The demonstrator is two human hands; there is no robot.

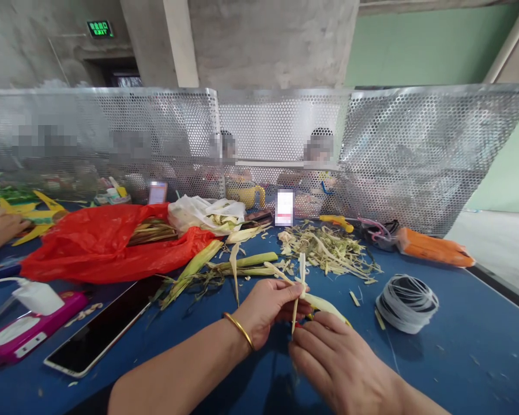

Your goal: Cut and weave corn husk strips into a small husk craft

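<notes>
Over the blue table, my left hand (271, 305) pinches pale corn husk strips (302, 271) between thumb and fingers, where they cross. A gold bangle circles that wrist. My right hand (328, 354) is closed just below and to the right, its fingers on the lower end of a narrow husk strip (294, 311). A wider pale husk piece (327, 306) sticks out to the right from between the hands. My right fingertips are partly hidden. Beyond the hands lie a heap of husk shreds (333, 248) and a long green-yellow stalk (253, 260).
A red plastic bag (86, 242) with dried husks lies left, near a phone (106, 325) and a magenta power strip (34, 331). At right sit a coil of clear cord (406, 304) and an orange packet (435, 248). A perforated metal screen (281, 127) stands behind. Another person's hand (0, 230) is far left.
</notes>
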